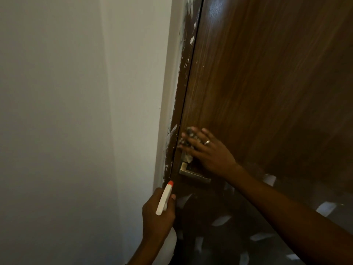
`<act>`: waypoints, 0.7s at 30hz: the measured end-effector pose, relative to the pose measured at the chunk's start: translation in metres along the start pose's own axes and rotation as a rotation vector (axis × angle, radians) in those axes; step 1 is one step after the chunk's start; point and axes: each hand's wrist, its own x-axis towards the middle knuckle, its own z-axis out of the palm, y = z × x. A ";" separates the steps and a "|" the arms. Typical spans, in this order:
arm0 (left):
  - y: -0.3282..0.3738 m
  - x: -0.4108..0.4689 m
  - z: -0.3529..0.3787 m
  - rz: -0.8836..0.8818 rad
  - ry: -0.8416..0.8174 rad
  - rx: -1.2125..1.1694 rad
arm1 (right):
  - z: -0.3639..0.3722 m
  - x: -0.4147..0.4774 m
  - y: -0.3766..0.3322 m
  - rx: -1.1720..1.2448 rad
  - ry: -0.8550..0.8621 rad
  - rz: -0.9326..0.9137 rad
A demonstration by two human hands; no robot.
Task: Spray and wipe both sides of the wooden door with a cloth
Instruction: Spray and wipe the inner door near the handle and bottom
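The dark wooden door fills the right half of the view and stands shut in its frame. My right hand presses a small patterned cloth flat against the door, just above the metal handle and close to the door's left edge. My left hand is lower down, gripping a white spray bottle with an orange nozzle that points up toward the door edge. The bottle's body is mostly hidden behind the hand.
A brown door frame smeared with white paint runs along the door's left edge. A plain white wall takes up the left half. The glossy lower door shows pale reflections.
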 end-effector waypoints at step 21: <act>-0.011 0.019 -0.012 -0.092 -0.163 0.144 | 0.015 -0.021 -0.014 0.183 -0.095 -0.262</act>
